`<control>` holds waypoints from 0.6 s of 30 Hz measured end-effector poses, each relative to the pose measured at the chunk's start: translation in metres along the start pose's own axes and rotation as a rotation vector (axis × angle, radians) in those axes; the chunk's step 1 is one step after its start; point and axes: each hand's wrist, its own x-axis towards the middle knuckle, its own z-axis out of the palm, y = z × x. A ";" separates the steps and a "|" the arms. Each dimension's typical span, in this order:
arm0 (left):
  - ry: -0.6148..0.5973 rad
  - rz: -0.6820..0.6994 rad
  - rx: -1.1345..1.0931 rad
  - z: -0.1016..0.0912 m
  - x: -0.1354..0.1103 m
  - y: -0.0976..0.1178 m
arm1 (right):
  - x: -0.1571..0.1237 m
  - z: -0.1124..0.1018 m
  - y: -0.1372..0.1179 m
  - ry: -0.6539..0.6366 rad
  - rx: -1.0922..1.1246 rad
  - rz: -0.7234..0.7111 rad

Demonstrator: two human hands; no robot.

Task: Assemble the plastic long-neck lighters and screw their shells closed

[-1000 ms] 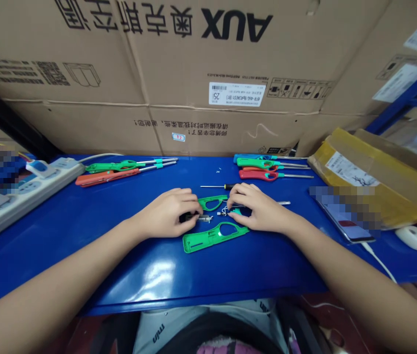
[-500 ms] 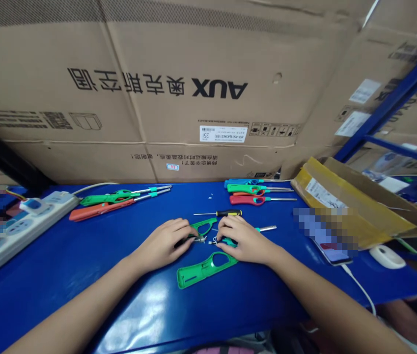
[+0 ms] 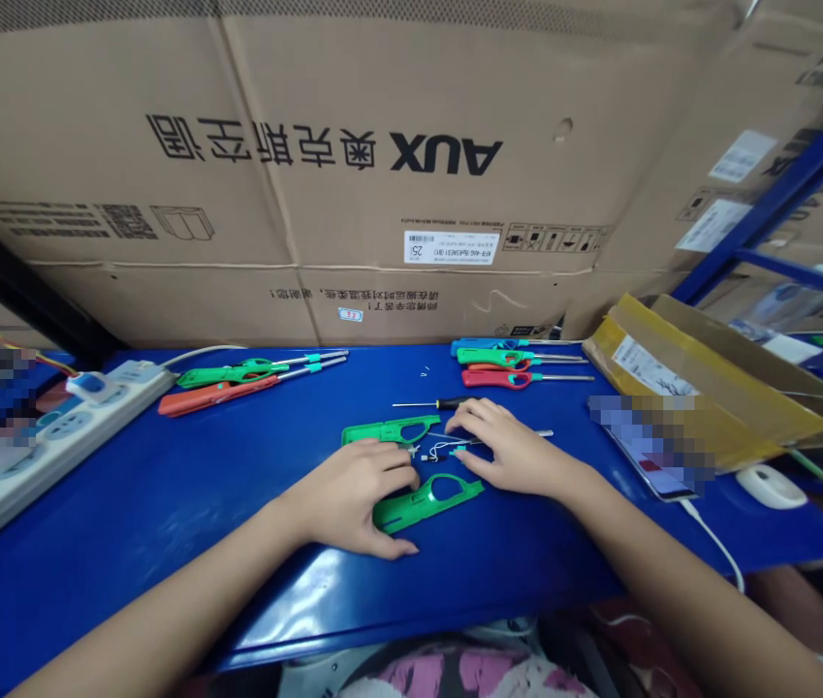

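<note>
My left hand (image 3: 362, 492) is over the near green lighter shell half (image 3: 431, 502), thumb and fingers apart on either side of it; its left end is hidden. Beyond that hand lies another green shell half (image 3: 391, 430). My right hand (image 3: 505, 448) has curved, parted fingers over a metal lighter tube (image 3: 545, 433) and a small teal part (image 3: 458, 450). I cannot tell how firmly it touches them. White wires (image 3: 441, 447) and small metal parts lie between the hands. Behind my right hand is a black-handled screwdriver (image 3: 417, 404), its handle partly covered.
Several assembled lighters lie at the back, an orange one (image 3: 197, 397) on the left and a red one (image 3: 494, 376) on the right. A power strip (image 3: 54, 448) runs along the left. At the right are a phone (image 3: 648, 454), a cardboard box (image 3: 716, 388) and a white mouse (image 3: 770, 487).
My left hand has left the small metal part and moved nearer to me, spreading over the near shell half. My right-hand fingers have lifted slightly. The view has tilted a little.
</note>
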 end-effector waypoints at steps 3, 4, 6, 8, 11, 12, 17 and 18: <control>-0.017 -0.016 -0.006 -0.001 -0.002 -0.001 | -0.012 0.004 0.006 0.061 -0.009 0.056; -0.022 -0.020 -0.013 -0.002 -0.002 -0.003 | -0.016 0.006 0.009 0.096 -0.011 0.076; -0.035 -0.026 -0.036 -0.004 -0.004 -0.006 | -0.023 0.012 0.016 0.164 -0.043 0.108; -0.050 -0.036 -0.060 -0.005 -0.006 -0.007 | -0.028 0.018 0.022 0.204 -0.091 0.133; -0.065 -0.053 -0.072 -0.006 -0.006 -0.007 | -0.033 0.025 0.024 0.263 -0.102 0.179; -0.068 -0.055 -0.069 -0.005 -0.005 -0.007 | -0.034 0.026 0.022 0.292 -0.097 0.188; -0.070 -0.063 -0.061 -0.004 -0.004 -0.007 | -0.035 0.031 0.005 0.363 -0.096 0.158; -0.064 -0.062 -0.062 -0.003 -0.004 -0.008 | -0.034 0.032 0.003 0.353 -0.101 0.147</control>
